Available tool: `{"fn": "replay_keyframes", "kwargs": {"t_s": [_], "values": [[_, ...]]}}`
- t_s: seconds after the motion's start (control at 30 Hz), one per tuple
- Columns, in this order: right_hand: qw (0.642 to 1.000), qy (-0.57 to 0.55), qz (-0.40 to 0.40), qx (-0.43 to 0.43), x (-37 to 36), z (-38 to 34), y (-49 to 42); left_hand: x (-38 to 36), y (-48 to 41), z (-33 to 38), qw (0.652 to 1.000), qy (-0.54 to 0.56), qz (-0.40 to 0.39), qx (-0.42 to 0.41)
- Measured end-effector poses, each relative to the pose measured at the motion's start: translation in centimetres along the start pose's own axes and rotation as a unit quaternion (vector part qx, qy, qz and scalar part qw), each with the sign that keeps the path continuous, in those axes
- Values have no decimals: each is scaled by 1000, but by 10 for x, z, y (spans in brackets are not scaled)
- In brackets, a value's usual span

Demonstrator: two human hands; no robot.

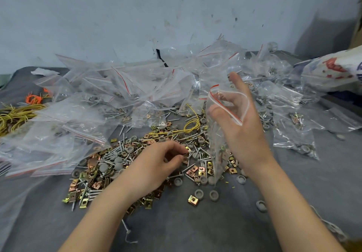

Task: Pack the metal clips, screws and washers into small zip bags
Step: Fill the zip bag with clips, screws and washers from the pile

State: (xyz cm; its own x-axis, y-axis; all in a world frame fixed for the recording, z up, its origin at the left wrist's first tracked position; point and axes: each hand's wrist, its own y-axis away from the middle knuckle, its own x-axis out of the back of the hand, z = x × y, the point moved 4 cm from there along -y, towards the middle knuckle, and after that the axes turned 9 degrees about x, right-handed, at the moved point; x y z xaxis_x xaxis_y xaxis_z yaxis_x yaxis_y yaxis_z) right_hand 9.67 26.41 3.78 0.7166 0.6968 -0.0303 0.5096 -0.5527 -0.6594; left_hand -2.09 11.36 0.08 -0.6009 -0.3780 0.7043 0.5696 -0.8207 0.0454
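My left hand (156, 165) lies low on the pile, fingers curled, with thumb and forefinger pinching one small clip (186, 154). My right hand (242, 128) is raised just beside it, fingers hooked into the mouth of a zip bag (216, 134) and holding it agape. The forefinger stands straight up behind the rim. The bag is thin, clear, crinkled plastic with a red stripe and a white zip rib along its mouth. It hangs from my right palm until its bottom corner reaches the pile. Some metal shows through its lower part, but I cannot tell whether that lies inside or behind.

Under and around my left hand are the loose parts. The clips (193, 200) are folded square plates in brassy yellow and coppery pink, each with a hole. The screws (117, 151) are slim and silvery with flat heads. The washers (214, 194) are round, dull grey and cupped like little caps. All of it rests on a soft grey cloth (195, 230).

Beyond both hands is a heap of filled bags (121, 87) in the same clear, red-striped plastic, glossy and rumpled, holding screws, grey washers and clips. Well out to the left of my left hand lies a tangle of thin yellow bands (17, 114). Past my right hand, to the right, lies a white printed sack (333, 69).
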Motion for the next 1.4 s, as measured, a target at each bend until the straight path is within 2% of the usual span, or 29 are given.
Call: {"fn": "replay_keyframes", "kwargs": {"t_s": [0.1,0.23,0.53,0.87,1.07,1.4], "values": [[1000,3,1,-1,1,0,0,-5,1,3,997,-74,-5,-20],[1000,5,-1,-7,2,-2,1,-7,0,4,994,-106,-9,-22],[1000,6,-3,-10,3,-2,1,-11,1,5,993,-111,8,-50],[1000,9,-6,-19,1,-1,1,-10,3,12,998,-26,-5,-50],[1000,9,-8,-23,-1,-1,1,-13,2,12,995,-83,-36,-48],[1000,16,-7,-14,3,-4,-1,-13,7,11,988,-146,-34,-34]]}}
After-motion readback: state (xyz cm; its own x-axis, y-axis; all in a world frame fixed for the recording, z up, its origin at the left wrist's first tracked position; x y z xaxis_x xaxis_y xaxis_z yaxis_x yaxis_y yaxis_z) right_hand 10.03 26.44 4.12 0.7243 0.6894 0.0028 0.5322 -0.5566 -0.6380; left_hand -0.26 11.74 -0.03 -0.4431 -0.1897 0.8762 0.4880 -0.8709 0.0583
